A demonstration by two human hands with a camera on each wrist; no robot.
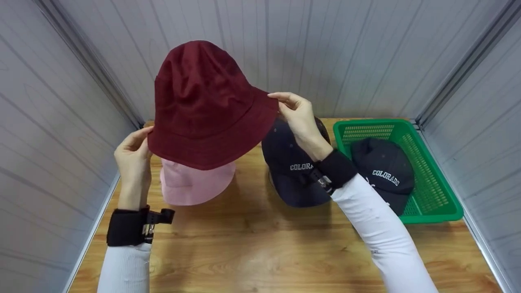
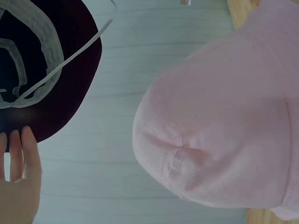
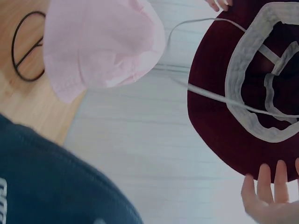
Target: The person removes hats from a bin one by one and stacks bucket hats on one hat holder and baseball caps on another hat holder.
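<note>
A maroon bucket hat is held up above the table by its brim, crown up. My left hand pinches the brim's left edge and my right hand pinches its right edge. The left wrist view shows the hat's dark underside with white tape, and my fingers lie under the brim. In the right wrist view my fingers touch the brim's underside. A pink hat sits directly below the maroon one.
A navy "COLORADO" cap stands on the wooden table under my right wrist. A green basket at the right holds another navy cap. A black wire ring lies by the pink hat. Grey walls close three sides.
</note>
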